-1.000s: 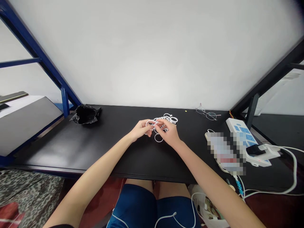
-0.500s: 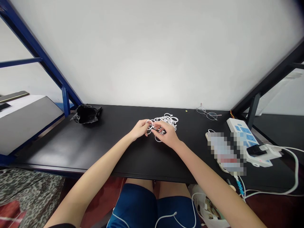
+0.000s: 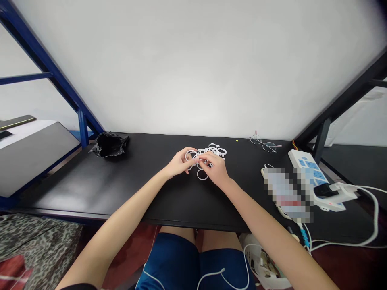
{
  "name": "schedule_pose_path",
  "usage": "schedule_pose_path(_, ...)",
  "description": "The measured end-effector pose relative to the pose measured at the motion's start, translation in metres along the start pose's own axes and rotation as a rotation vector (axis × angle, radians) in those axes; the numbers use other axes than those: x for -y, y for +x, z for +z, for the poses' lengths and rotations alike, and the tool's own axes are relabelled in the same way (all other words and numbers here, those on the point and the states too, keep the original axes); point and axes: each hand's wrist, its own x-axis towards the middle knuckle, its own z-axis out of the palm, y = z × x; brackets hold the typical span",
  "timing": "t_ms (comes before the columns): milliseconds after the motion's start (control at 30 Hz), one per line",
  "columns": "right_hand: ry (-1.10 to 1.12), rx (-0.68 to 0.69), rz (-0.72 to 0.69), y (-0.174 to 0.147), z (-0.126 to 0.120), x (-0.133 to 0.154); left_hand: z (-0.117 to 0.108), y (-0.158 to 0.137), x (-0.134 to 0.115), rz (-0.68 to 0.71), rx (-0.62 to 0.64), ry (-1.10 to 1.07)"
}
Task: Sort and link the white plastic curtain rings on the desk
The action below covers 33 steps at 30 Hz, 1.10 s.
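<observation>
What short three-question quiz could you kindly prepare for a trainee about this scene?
1. Multiple choice: where do the eyeglasses lie?
a) inside the black bag
b) near the desk's wall side
c) on the person's lap

2. True or false: the black bag sits to the left of the loops.

3. Fill in: the loops at the left hand's grip and the right hand's grip are coloured ____.

Key: 1 b; 2 true; 3 white.

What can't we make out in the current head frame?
All in the head view:
Phone screen: pixelated.
Pile of white rings: part covered by the right hand.
Right hand's exact grip: too small to tell.
Black bag interior: too dark.
White container: partly behind the right forearm.
</observation>
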Motion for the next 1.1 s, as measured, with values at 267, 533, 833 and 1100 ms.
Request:
schedule_pose_path(267, 0.054, -0.08, 0.066, 0.0007, 0.0009, -0.001, -0.0037, 0.0024, 0.0088, 0.027, 0.072, 0.011)
schedule_pose_path(533, 0.165, -0.044, 0.259, 0.004, -0.0028, -0.0006, -0.0024, 0.0004, 0.0047, 0.009, 0.093, -0.026)
schedule_pose_path(833, 0.447, -0.006, 0.532, 0.0092, -0.0041, -0.0043, -0.0011, -0.0003, 0.0067, 0.013, 0.093, -0.001)
schedule_pose_path(1100, 0.463, -0.019, 0.548, 0.0092, -0.003, -0.0028, -0.0027, 0.0001, 0.0083, 0.051, 0.11, 0.021)
